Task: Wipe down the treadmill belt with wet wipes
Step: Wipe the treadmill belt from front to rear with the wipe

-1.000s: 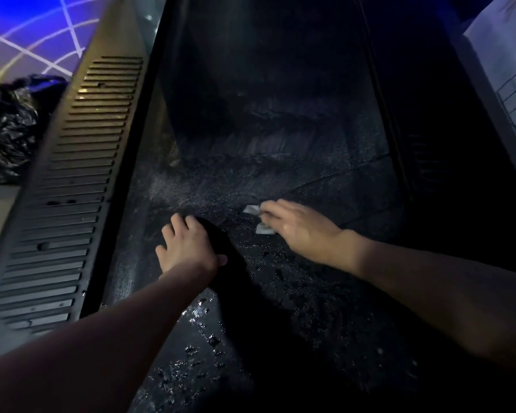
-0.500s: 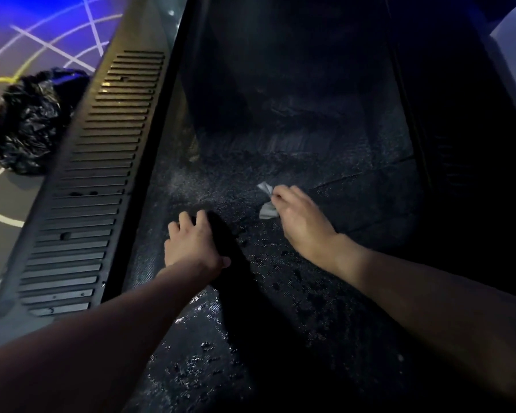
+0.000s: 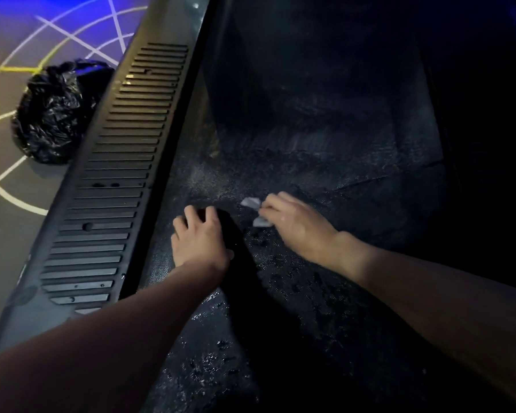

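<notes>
Treadmill belt [image 3: 325, 174]: fills centre frame; damp sheen and wet specks at lower centre, judged wiped; dull, dusty patch above the hands, judged pending.
Wet wipe [image 3: 255, 211]: mid-frame, bunched, pressed on belt.
Right hand [image 3: 295, 225]: gripping wipe.
Left hand [image 3: 200, 239]: flat on belt, holding nothing.

Both forearms are bare from the lower edge of the view up to the wrists, with no sleeve, cuff, watch, band or glove on them. The left hand [image 3: 200, 241] is bare, with no ring to be seen on its fingers [image 3: 191, 214]. The right hand [image 3: 298, 223] is bare too; its fingers [image 3: 276, 201] are slightly blurred, and nothing is worn on those that show. The low light leaves the near parts of both arms in shadow
</notes>
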`<move>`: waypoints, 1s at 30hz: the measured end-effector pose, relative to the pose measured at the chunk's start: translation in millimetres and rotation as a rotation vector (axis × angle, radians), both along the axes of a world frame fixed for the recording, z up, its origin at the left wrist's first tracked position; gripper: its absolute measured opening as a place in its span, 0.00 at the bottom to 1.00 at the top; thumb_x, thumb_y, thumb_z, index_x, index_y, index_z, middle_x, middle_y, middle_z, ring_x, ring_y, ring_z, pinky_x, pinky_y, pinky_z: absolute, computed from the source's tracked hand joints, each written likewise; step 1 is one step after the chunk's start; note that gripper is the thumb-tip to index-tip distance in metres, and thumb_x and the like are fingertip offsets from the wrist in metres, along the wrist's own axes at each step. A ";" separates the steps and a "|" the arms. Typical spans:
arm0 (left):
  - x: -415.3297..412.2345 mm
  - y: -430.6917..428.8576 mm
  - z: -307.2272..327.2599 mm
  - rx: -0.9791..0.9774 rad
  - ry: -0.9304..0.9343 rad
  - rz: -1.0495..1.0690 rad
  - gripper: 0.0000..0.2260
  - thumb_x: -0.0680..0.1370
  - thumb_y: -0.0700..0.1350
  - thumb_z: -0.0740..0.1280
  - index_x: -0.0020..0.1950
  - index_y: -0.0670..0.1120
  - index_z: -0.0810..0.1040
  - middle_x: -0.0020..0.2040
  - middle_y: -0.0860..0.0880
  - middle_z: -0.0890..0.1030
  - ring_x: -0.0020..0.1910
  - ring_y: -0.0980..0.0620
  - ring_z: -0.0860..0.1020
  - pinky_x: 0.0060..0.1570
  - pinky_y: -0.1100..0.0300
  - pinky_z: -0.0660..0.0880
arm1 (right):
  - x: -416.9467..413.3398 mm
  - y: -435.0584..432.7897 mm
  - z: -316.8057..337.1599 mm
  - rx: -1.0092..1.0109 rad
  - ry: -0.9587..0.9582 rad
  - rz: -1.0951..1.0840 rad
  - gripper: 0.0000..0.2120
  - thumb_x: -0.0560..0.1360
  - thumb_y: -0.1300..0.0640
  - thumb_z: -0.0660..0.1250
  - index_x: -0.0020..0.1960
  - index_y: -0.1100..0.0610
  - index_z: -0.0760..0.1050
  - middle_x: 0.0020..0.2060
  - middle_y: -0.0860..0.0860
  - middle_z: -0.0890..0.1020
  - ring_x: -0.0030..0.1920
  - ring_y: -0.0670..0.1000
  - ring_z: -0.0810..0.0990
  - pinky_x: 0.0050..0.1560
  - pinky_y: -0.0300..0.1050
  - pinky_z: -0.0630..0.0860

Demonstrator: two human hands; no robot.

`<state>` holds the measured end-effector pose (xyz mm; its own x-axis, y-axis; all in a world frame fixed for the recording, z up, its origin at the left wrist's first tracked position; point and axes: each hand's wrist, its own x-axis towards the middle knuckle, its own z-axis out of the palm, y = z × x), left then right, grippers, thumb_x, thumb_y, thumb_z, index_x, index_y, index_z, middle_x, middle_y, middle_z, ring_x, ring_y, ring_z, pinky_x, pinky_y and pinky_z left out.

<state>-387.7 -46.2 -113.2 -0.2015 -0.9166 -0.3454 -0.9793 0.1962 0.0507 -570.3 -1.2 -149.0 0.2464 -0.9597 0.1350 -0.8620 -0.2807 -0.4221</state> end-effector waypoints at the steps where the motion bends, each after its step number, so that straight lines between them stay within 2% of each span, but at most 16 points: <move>1: 1.0 0.4 0.7 -0.003 -0.006 0.042 0.37 0.66 0.52 0.79 0.67 0.48 0.63 0.65 0.42 0.63 0.66 0.39 0.64 0.62 0.46 0.67 | -6.0 -7.7 -2.7 -0.026 -0.030 -0.082 0.21 0.75 0.73 0.62 0.66 0.62 0.75 0.48 0.56 0.77 0.49 0.57 0.75 0.46 0.55 0.79; 3: 3.5 0.6 1.8 -0.011 -0.010 0.110 0.37 0.65 0.54 0.79 0.66 0.47 0.63 0.65 0.41 0.63 0.66 0.39 0.64 0.62 0.46 0.67 | -6.5 -15.4 -4.7 -0.049 -0.075 -0.249 0.21 0.75 0.72 0.60 0.67 0.63 0.75 0.48 0.56 0.77 0.49 0.57 0.75 0.51 0.54 0.78; 5: 5.5 1.4 2.2 -0.012 -0.004 0.139 0.36 0.65 0.56 0.79 0.64 0.46 0.65 0.64 0.41 0.65 0.65 0.39 0.65 0.61 0.46 0.68 | 12.1 -13.2 -1.7 -0.033 -0.063 -0.189 0.14 0.74 0.72 0.62 0.58 0.66 0.78 0.47 0.58 0.78 0.47 0.59 0.76 0.48 0.57 0.79; 6: 6.7 1.7 2.1 -0.008 0.003 0.137 0.36 0.65 0.56 0.79 0.64 0.46 0.65 0.64 0.41 0.65 0.65 0.39 0.65 0.61 0.46 0.68 | 21.4 -9.3 -2.2 -0.011 -0.038 -0.079 0.11 0.76 0.69 0.60 0.53 0.67 0.79 0.46 0.59 0.79 0.46 0.60 0.77 0.45 0.58 0.80; 8: 12.4 0.2 2.4 0.007 0.021 0.120 0.37 0.65 0.59 0.78 0.66 0.46 0.66 0.64 0.42 0.66 0.65 0.40 0.66 0.61 0.47 0.69 | 24.0 -8.5 -2.7 -0.017 0.029 0.091 0.19 0.79 0.56 0.52 0.50 0.64 0.80 0.46 0.56 0.79 0.44 0.56 0.77 0.40 0.53 0.79; 10: 18.0 -1.8 4.7 0.026 0.021 0.092 0.40 0.64 0.62 0.77 0.67 0.44 0.65 0.64 0.42 0.66 0.66 0.41 0.66 0.63 0.49 0.68 | 9.8 -22.8 -9.6 -0.062 0.053 0.045 0.22 0.79 0.47 0.48 0.52 0.57 0.78 0.49 0.49 0.78 0.46 0.49 0.75 0.46 0.53 0.78; 11: 20.3 -2.4 6.2 0.037 0.013 0.082 0.41 0.65 0.64 0.76 0.67 0.44 0.65 0.64 0.42 0.67 0.66 0.41 0.66 0.63 0.50 0.68 | 1.4 -30.9 -14.0 -0.081 0.059 -0.041 0.21 0.79 0.48 0.49 0.53 0.56 0.77 0.52 0.48 0.77 0.47 0.48 0.74 0.49 0.54 0.77; 13: 19.2 -2.3 9.4 0.070 -0.014 0.063 0.40 0.66 0.65 0.74 0.67 0.44 0.65 0.65 0.43 0.67 0.67 0.42 0.66 0.63 0.50 0.69 | 6.6 -40.2 -8.8 -0.040 -0.017 -0.184 0.17 0.78 0.58 0.53 0.58 0.62 0.78 0.53 0.53 0.77 0.49 0.53 0.74 0.51 0.56 0.77; 15: 13.4 -1.1 11.7 0.119 -0.051 0.050 0.40 0.67 0.66 0.73 0.69 0.44 0.65 0.66 0.42 0.66 0.69 0.42 0.65 0.61 0.48 0.71 | 26.6 -35.7 0.1 -0.013 -0.047 -0.117 0.22 0.77 0.61 0.52 0.65 0.66 0.75 0.49 0.58 0.78 0.49 0.57 0.76 0.48 0.54 0.79; 18: 11.2 -2.9 11.6 0.214 -0.097 0.040 0.49 0.65 0.65 0.74 0.76 0.42 0.57 0.73 0.41 0.59 0.74 0.41 0.58 0.64 0.46 0.70 | 36.2 -27.9 6.0 0.007 -0.041 0.116 0.18 0.79 0.59 0.54 0.54 0.67 0.79 0.45 0.57 0.78 0.46 0.57 0.76 0.39 0.56 0.79; 21: 22.9 -7.2 15.0 0.262 -0.113 -0.016 0.56 0.63 0.63 0.77 0.79 0.46 0.49 0.74 0.44 0.55 0.74 0.43 0.55 0.66 0.46 0.69 | 25.1 -45.5 -3.4 -0.014 -0.099 -0.102 0.10 0.79 0.66 0.60 0.57 0.66 0.77 0.47 0.49 0.76 0.51 0.56 0.75 0.50 0.55 0.78; 22: 27.1 -6.7 16.0 0.253 -0.112 -0.033 0.55 0.63 0.62 0.78 0.79 0.47 0.49 0.74 0.45 0.54 0.74 0.44 0.55 0.66 0.46 0.69 | 28.9 -48.8 -6.6 -0.003 -0.135 -0.190 0.09 0.78 0.69 0.62 0.55 0.66 0.77 0.47 0.51 0.76 0.51 0.57 0.75 0.50 0.56 0.78; 24: 32.4 -1.0 14.7 0.190 -0.092 -0.039 0.53 0.64 0.59 0.78 0.79 0.48 0.50 0.75 0.46 0.55 0.74 0.46 0.56 0.67 0.49 0.67 | 49.3 -46.8 -9.1 0.021 -0.095 -0.181 0.08 0.75 0.71 0.63 0.51 0.67 0.78 0.48 0.59 0.76 0.49 0.60 0.75 0.48 0.60 0.77; 27: 30.7 13.4 7.6 0.066 -0.065 0.039 0.48 0.66 0.54 0.78 0.78 0.48 0.53 0.76 0.44 0.54 0.74 0.44 0.56 0.69 0.49 0.63 | 66.3 -35.6 -6.3 0.025 -0.028 0.146 0.11 0.75 0.64 0.60 0.51 0.63 0.79 0.46 0.58 0.76 0.46 0.59 0.75 0.39 0.53 0.75; 28: 31.1 17.2 5.8 0.052 -0.067 0.085 0.47 0.66 0.55 0.78 0.76 0.48 0.55 0.75 0.43 0.55 0.74 0.43 0.57 0.68 0.49 0.64 | 62.4 -40.7 -5.0 0.019 -0.015 0.168 0.13 0.75 0.62 0.57 0.53 0.63 0.79 0.46 0.57 0.76 0.47 0.58 0.75 0.37 0.51 0.74; 30: 33.3 21.1 5.3 0.051 -0.072 0.165 0.45 0.66 0.57 0.78 0.74 0.45 0.57 0.74 0.41 0.57 0.73 0.42 0.59 0.67 0.48 0.64 | 54.0 -59.7 -8.2 -0.007 -0.018 0.014 0.15 0.75 0.64 0.55 0.54 0.63 0.79 0.48 0.58 0.76 0.50 0.59 0.76 0.41 0.53 0.78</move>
<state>-354.4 -25.1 -107.9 -0.0228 -0.9161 -0.4004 -0.9994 0.0313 -0.0146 -516.2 -60.9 -157.2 0.2572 -0.9553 0.1461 -0.8501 -0.2955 -0.4360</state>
